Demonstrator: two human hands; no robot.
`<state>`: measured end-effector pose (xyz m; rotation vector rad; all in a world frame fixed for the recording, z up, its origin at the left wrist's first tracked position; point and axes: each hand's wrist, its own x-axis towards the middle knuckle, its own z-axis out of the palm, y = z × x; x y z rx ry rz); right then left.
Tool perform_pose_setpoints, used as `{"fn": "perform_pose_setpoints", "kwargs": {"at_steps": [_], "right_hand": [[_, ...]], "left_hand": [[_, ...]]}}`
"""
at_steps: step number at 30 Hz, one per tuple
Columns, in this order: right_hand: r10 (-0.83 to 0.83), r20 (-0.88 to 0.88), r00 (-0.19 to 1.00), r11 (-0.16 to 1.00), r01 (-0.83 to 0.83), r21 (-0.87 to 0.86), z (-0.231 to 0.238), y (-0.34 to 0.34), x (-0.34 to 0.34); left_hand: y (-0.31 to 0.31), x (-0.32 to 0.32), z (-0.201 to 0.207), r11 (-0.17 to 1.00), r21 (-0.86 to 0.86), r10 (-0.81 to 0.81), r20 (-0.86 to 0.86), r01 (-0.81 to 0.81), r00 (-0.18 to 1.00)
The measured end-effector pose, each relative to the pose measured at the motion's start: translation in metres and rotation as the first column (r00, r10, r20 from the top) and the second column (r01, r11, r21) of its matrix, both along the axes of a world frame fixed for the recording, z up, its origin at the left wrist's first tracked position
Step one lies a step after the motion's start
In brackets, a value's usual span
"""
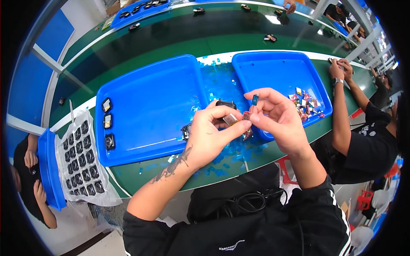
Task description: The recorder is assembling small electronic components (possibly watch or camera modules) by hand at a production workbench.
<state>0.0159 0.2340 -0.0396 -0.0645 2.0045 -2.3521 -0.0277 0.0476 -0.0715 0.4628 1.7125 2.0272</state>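
My left hand (209, 132) is closed around a small flat silver piece with a yellowish edge (230, 119), which looks like a pouch battery. A black rounded casing (225, 104) shows just behind its fingers. My right hand (277, 121) meets it, thumb and a finger pinched on a small red part (247, 115) beside the silver piece. On the raised right index fingertip sits a small blue film piece (255, 100). Whether the red part and the silver piece are joined, I cannot tell.
A large blue tray (149, 77) on the left holds several black casings (107, 120). The right blue tray (273, 59) holds loose small parts (305, 106). Blue film scraps litter the green bench (218, 85). A white tray of black parts (79, 158) stands left; co-workers sit on both sides.
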Motion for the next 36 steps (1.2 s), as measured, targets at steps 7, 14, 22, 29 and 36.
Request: {"fn": "perform_pose_setpoints", "kwargs": {"at_steps": [7,14,22,29,36], "right_hand": [[0.013,-0.09,0.996,0.963,0.012,0.27,-0.002,-0.015,0.007],[-0.121,-0.422,0.899,0.814,0.333,0.475,0.002,-0.021,0.012],[-0.13,-0.478,0.869,0.818,0.367,0.444,0.007,-0.011,0.018],[-0.126,-0.444,0.887,0.302,0.461,0.834,0.012,0.052,0.003],[0.032,-0.237,0.971,0.848,0.099,0.52,0.001,-0.009,0.006]], "left_hand": [[-0.007,-0.004,-0.001,0.957,0.281,-0.009,0.275,-0.071,0.962],[-0.006,0.0,-0.004,0.94,0.28,0.191,0.042,-0.195,0.981],[-0.006,0.004,0.001,0.968,0.148,0.242,-0.331,-0.203,0.912],[-0.006,0.0,0.0,0.958,0.252,0.125,0.057,-0.135,0.991],[-0.007,0.003,-0.005,0.968,0.225,0.073,0.163,-0.109,0.984]]}}
